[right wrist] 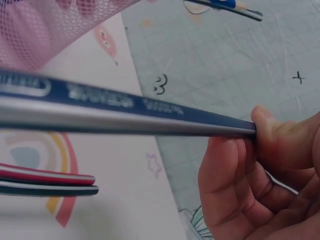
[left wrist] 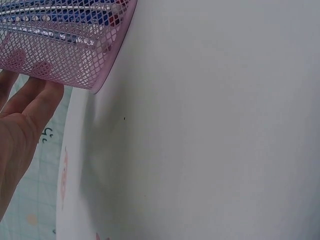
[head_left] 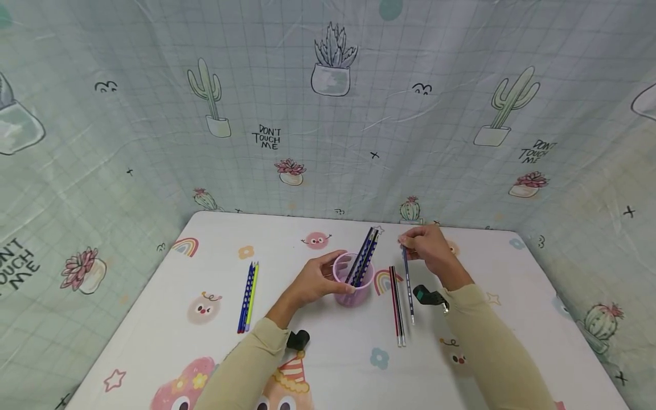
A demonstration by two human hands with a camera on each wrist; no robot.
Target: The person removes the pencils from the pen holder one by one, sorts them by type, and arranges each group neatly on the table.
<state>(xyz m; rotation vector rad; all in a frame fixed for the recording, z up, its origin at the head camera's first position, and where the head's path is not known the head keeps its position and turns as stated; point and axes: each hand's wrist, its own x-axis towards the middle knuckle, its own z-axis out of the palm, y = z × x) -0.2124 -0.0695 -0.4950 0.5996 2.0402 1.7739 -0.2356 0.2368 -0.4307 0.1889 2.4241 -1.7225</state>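
Observation:
My left hand (head_left: pixel 318 279) grips a pink mesh pencil cup (head_left: pixel 353 296) around its side. Several dark blue patterned pencils (head_left: pixel 365 259) lean inside it, their upper ends past the rim; through the mesh in the left wrist view their lower ends show near the base. To the right of the cup, my right hand (head_left: pixel 427 245) pinches a blue and silver pencil (head_left: pixel 408 285) by its far end between thumb and fingers. That pencil slants down toward the person. Beside it, a red-striped pencil (head_left: pixel 394 302) and a dark one (head_left: pixel 398 313) lie side by side on the table.
Left of the cup, a blue dotted pencil (head_left: pixel 246 296) and a yellow-green pencil (head_left: pixel 252 299) lie together on the white patterned table cover (head_left: pixel 318 364). A printed cloth (head_left: pixel 338 131) hangs behind the table and along both sides. Black wrist cameras (head_left: pixel 429 297) sit at both cuffs.

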